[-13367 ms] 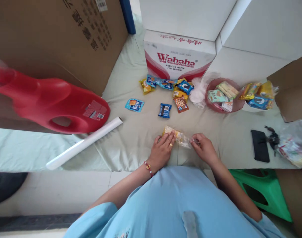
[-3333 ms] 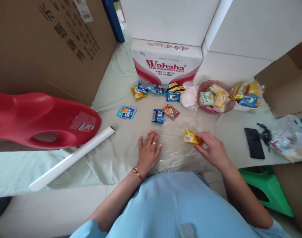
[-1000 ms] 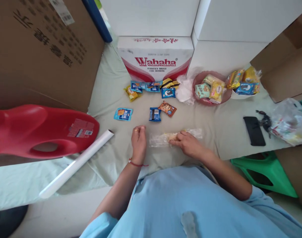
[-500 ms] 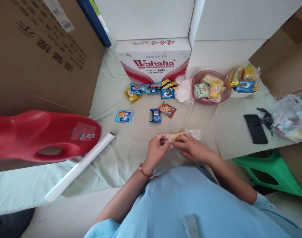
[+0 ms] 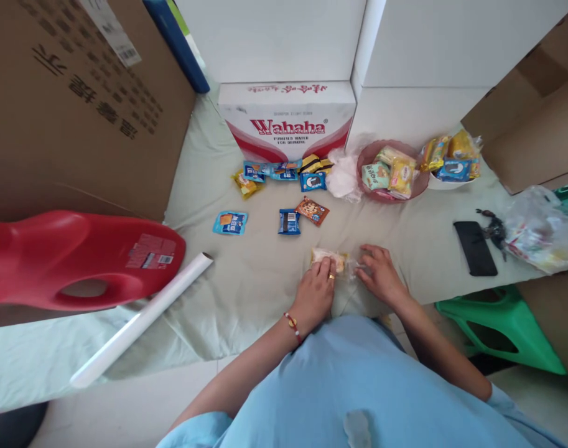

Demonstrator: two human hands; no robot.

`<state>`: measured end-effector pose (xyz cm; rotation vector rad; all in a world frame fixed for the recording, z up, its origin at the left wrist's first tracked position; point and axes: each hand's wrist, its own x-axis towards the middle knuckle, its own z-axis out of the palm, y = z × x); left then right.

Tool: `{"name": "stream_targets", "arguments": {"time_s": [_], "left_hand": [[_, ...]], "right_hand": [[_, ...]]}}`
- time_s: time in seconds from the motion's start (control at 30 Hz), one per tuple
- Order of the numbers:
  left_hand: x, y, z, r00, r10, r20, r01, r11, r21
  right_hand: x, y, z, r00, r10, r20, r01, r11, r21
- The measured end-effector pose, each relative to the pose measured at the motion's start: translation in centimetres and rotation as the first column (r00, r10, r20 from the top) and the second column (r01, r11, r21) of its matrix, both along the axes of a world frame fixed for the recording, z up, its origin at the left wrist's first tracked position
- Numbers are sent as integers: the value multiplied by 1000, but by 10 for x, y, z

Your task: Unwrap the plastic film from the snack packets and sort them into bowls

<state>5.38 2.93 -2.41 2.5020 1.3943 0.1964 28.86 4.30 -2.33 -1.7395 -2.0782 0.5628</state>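
Observation:
A snack wrapped in clear plastic film (image 5: pixel 333 260) lies on the pale green cloth (image 5: pixel 246 274) in front of me. My left hand (image 5: pixel 315 291), with a ring and a red bracelet, presses on its left end with fingers closed over it. My right hand (image 5: pixel 381 274) pinches the film at its right end. Loose snack packets lie beyond: a blue one (image 5: pixel 289 221), a brown cookie one (image 5: pixel 312 210), a light blue one (image 5: pixel 230 222).
A red jug (image 5: pixel 78 261) and a white roll (image 5: pixel 141 320) lie at left. A Wahaha box (image 5: pixel 287 121), a pink bowl of snacks (image 5: pixel 390 174), a phone (image 5: pixel 474 247), a plastic bag (image 5: pixel 540 230) and a green stool (image 5: pixel 502 330) stand around. Cardboard boxes (image 5: pixel 73 106) rise at the sides.
Both hands have come down from lifting the wrapped snack and now press it on the cloth, the right hand shifted out to the film's right end.

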Motion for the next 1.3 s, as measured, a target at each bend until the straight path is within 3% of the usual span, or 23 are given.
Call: {"name": "stream_targets", "arguments": {"time_s": [0.17,0.23,0.33,0.43,0.53,0.6,0.73,0.9,1.03,1.1,1.2,1.3], "left_hand": [[0,0,5,997,-45,-66,47,999,26],[1,0,5,994,-73,-80,76,997,32],[2,3,6,995,-87,-46,88,996,12],[-9,4,8,993,-50,104,54,998,-38],[-34,-3,9,932,-15,362,50,995,-88],[-55,-12,6,881,77,468,-21,992,-124],[-88,-27,-5,791,349,502,-279,937,-210],[-116,-37,-10,746,476,465,-455,875,-166],[-143,-52,-12,755,496,430,-517,853,-76],[-153,-61,-18,761,501,413,-531,846,-46],[-157,-72,-29,782,477,401,-525,851,12],[-154,-76,-38,824,433,366,-499,860,108]], "right_hand": [[-8,16,17,972,-86,-217,41,978,-206],[-25,28,22,966,-92,-241,41,977,-207],[-61,46,23,988,-2,-157,-21,990,-143],[-88,51,22,993,114,-39,-117,987,-106],[-94,40,25,968,248,36,-246,968,-44],[-92,27,25,948,301,100,-300,954,-21],[-91,8,17,932,290,218,-284,957,-59],[-80,18,9,976,197,96,-201,979,42],[-39,55,34,989,-22,-146,40,992,123],[-9,89,55,960,-185,-211,219,964,150],[36,156,86,928,-338,-154,368,896,248],[61,226,104,890,-450,78,421,875,238]]}}
